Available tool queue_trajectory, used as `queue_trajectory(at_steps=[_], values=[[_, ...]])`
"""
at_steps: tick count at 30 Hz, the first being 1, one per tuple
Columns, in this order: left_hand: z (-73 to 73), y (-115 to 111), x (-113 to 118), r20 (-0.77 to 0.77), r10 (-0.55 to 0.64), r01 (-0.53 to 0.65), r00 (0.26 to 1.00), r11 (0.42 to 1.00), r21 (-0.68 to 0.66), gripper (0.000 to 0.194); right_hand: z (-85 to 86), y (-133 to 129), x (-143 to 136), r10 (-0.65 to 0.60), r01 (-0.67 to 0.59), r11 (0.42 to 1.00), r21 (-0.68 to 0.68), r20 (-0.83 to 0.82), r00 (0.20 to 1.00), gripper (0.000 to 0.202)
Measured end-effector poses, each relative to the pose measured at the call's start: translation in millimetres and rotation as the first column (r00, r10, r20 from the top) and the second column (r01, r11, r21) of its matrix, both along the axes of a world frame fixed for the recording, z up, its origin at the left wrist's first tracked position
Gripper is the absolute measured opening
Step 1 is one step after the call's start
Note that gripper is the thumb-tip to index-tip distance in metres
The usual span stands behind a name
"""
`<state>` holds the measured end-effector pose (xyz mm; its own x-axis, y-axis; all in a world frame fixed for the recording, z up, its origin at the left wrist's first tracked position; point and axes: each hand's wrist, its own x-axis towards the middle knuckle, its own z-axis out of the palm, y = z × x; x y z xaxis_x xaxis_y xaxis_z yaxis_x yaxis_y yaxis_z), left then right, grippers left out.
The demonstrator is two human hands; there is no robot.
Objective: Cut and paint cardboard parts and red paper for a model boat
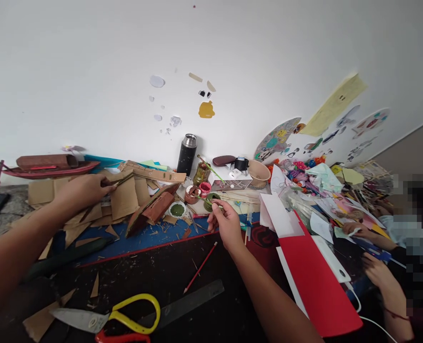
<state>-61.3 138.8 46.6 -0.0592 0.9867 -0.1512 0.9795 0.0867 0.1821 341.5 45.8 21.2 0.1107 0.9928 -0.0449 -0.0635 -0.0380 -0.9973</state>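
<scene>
My left hand (90, 188) is closed on a thin brown strip (124, 179) above a pile of cut cardboard (125, 199). Held between the fingers of my right hand (225, 220) is a thin green-tipped brush (203, 199), near an open jar of green paint (211, 202). Between the hands a brown and green model boat (150, 209) leans on the cardboard. Beside it sit a white dish with green paint (177, 209), a jar of brown paint (192, 194) and a small pot of red paint (205, 189).
Yellow-handled scissors (135, 314), a ruler (193, 300) and a red pencil (200, 267) lie in front. A black flask (187, 155) stands by the wall. Red card (318, 286) is at right, beyond it another person's hands (376, 269). A finished-looking red boat (50, 167) is far left.
</scene>
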Motion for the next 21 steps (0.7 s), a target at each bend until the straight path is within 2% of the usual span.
queue_trajectory(at_steps=[5, 11, 16, 21], values=[[-1.5, 0, -3, -0.008, -0.009, 0.009, 1.0, 1.0, 0.004, 0.05, -7.4, -4, -7, 0.043, -0.043, 0.999, -0.03, 0.018, 0.999, 0.058], [9.0, -10, 8, -0.048, 0.048, -0.047, 0.998, 0.998, 0.036, 0.054, -8.6, -8, -18, 0.1, -0.1, 0.995, -0.014, 0.027, 0.995, 0.055], [12.1, -11, 10, -0.071, 0.031, -0.03, 0.997, 0.999, 0.016, 0.046, -9.4, -10, -17, 0.083, -0.083, 0.997, 0.006, 0.018, 0.996, 0.059], [7.2, -10, 7, -0.075, 0.009, -0.007, 0.997, 1.0, 0.021, 0.051, -7.9, -13, -8, 0.022, -0.022, 0.999, 0.035, -0.001, 1.0, 0.067]])
